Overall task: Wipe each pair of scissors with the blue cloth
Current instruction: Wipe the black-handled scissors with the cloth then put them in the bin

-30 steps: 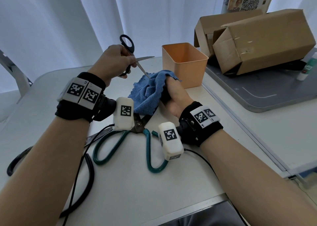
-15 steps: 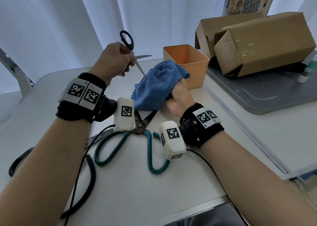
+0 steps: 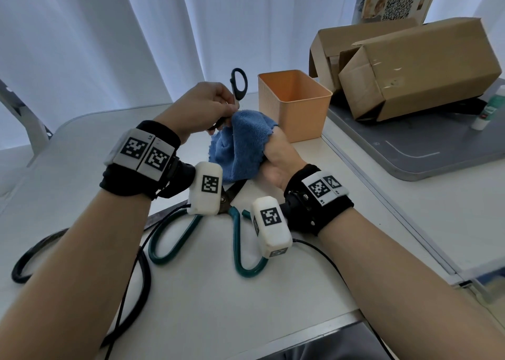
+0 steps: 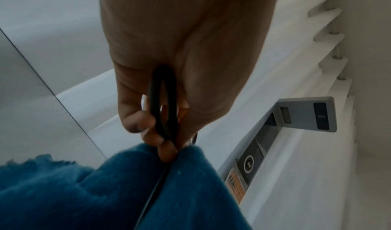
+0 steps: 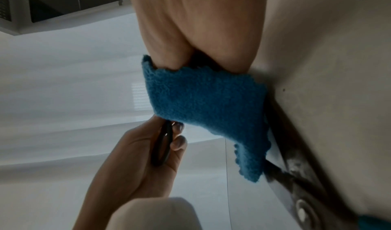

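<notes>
Fingers (image 4: 148, 125) of our left hand (image 3: 202, 108) gripped the black scissors (image 3: 239, 83), our right hand (image 3: 276, 160) clutched the blue cloth (image 3: 240, 143) round its blades, and the green scissors (image 3: 237, 239) on the worktop (image 3: 218, 305) looked still unwiped.

Both hands (image 3: 202, 108) (image 3: 276, 160) raised, fingers curled.

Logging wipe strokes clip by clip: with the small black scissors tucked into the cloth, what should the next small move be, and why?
Probably draw the cloth along the blades toward the tips. The left hand grips the black scissors by the handle, their blades are buried in the cloth bunched in the right hand, and the green-handled scissors lie waiting on the table.
</notes>
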Tool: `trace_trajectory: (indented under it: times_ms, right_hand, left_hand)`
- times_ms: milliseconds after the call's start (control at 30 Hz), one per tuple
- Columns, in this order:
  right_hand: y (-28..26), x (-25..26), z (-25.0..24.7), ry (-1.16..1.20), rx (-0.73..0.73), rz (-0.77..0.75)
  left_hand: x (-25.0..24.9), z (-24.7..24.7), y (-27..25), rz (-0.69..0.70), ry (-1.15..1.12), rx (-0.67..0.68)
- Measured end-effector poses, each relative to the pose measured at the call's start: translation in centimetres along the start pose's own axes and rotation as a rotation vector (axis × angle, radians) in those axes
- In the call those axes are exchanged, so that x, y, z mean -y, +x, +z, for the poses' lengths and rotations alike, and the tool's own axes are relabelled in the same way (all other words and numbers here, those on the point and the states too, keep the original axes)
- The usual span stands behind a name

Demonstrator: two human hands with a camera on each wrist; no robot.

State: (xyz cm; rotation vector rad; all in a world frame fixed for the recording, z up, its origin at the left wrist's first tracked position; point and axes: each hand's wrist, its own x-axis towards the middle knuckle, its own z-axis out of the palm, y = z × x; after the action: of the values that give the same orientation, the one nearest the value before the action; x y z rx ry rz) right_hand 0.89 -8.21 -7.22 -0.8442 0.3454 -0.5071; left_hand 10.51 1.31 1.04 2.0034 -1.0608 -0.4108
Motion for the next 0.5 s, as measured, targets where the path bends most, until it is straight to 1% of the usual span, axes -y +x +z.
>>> trace_trajectory:
  times_ms: [167, 333, 500]
  right_hand:
    - [0.2, 0.2, -0.1, 0.006, -0.030, -0.012]
    - [0.5, 0.0, -0.1, 0.000, -0.058, 0.041]
    - [0.8, -0.2, -0.1, 0.009, -0.092, 0.085]
  left_hand:
    - [-0.3, 0.9, 0.1, -0.011, 0.022, 0.025]
    - [-0.1, 1.1, 0.2, -0.060, 0.041, 0.061]
    - [-0.2, 1.4, 0.3, -0.058, 0.061, 0.084]
